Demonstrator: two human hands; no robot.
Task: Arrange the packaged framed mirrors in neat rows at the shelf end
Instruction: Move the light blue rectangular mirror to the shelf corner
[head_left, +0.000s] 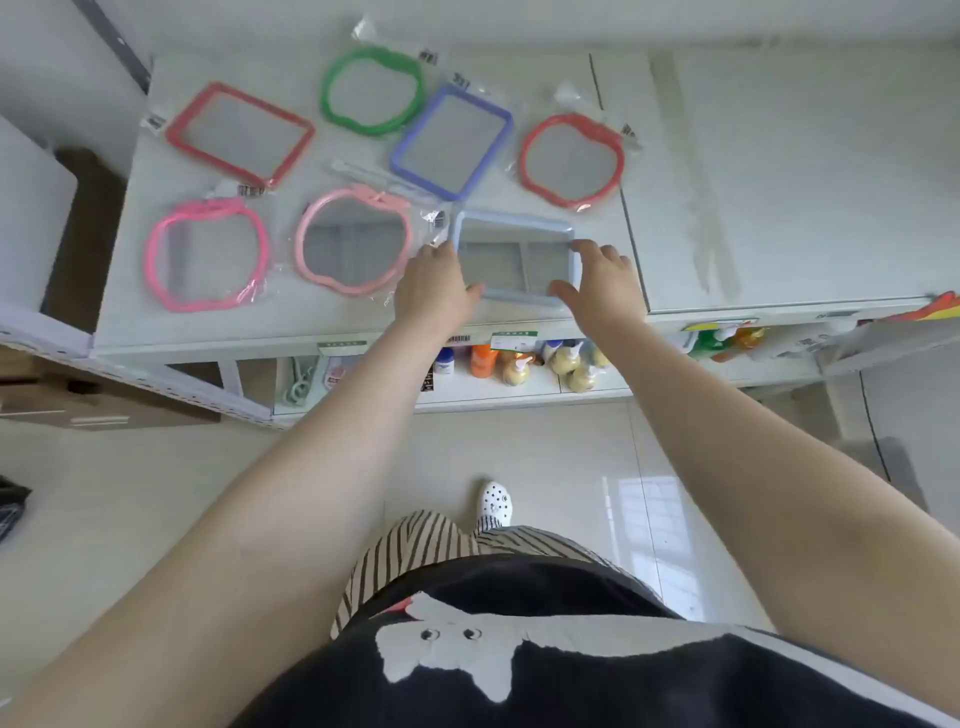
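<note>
We hold the light-blue mirror (514, 257) flat on the shelf top (779, 182), at the right end of the near row beside the pale-pink mirror (353, 241). Our left hand (434, 288) grips its left edge, our right hand (600, 283) its right edge, fingers curled around the frame.

Light-blue mirror (514, 257): left and right frame edges covered by the left hand (434, 291) and right hand (597, 283); fingertips of both hidden behind the hands. Barcode stickers (155, 123) on packages: too small to read. Shelf labels (511, 340): print illegible. Bottles (566, 358) on lower shelf: tops hidden under the shelf edge. Coloured items (930, 306), far right: cut off by the picture edge. Dark object (10, 506), left: cut off, unidentifiable.
</note>
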